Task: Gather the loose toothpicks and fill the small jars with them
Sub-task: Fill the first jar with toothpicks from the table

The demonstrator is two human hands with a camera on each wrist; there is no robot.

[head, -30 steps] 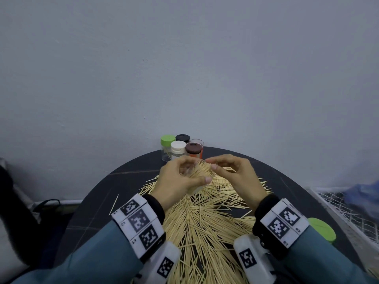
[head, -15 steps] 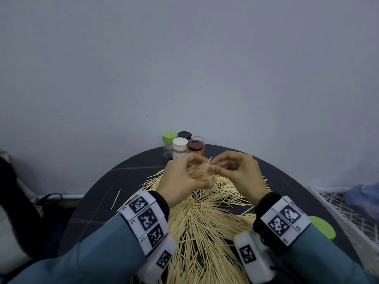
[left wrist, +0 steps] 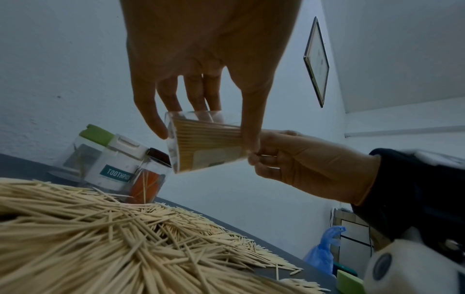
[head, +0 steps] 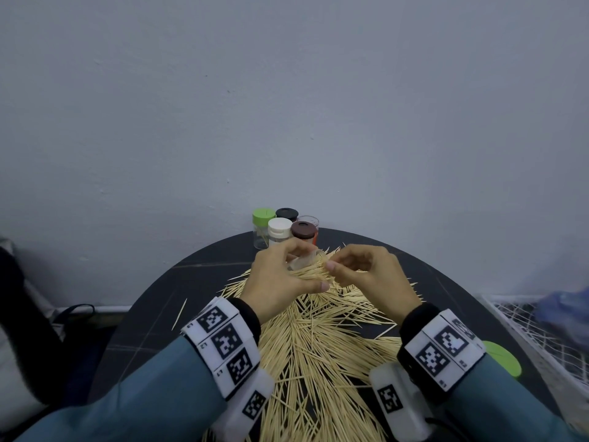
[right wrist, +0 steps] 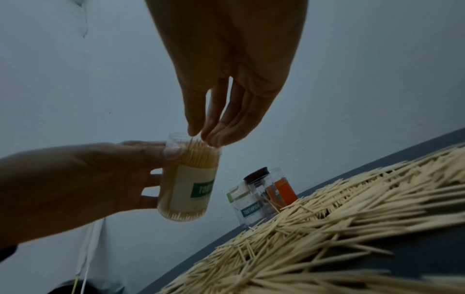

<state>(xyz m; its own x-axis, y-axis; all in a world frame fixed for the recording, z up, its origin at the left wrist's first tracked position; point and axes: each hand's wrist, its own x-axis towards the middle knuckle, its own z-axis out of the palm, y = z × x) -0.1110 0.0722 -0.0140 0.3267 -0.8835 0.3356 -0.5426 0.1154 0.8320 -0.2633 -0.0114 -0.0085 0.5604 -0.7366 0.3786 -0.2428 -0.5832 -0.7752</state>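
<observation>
Clear jar [right wrist: 187, 179], lidless, packed nearly full of toothpicks [right wrist: 198, 157]; held in the air above the far part of the table, mouth tipped toward the right hand. Pale label with a teal band faces down and outward.

Left hand [head: 280, 279] grips the jar: thumb along one side near the rim, the other fingers curled round the opposite wall.

Right hand [right wrist: 226, 79] at the jar mouth, thumb and fingertips [right wrist: 216, 137] pressed together on the protruding toothpick ends. Whether they pinch a loose pick cannot be told.

Below the hands, a large loose heap of toothpicks [head: 318, 346] covers most of the dark round table [head: 153, 314]; a single stray pick [head: 179, 315] lies apart on its left side.

At the far edge, against the wall, a cluster of small jars [head: 283, 229], touching or nearly so: green lid, black lid, white lid, brown lid, and one open.

A green lid [head: 502, 358] lies near the right wrist. A wire basket [head: 541, 330] stands beside the table, right.
</observation>
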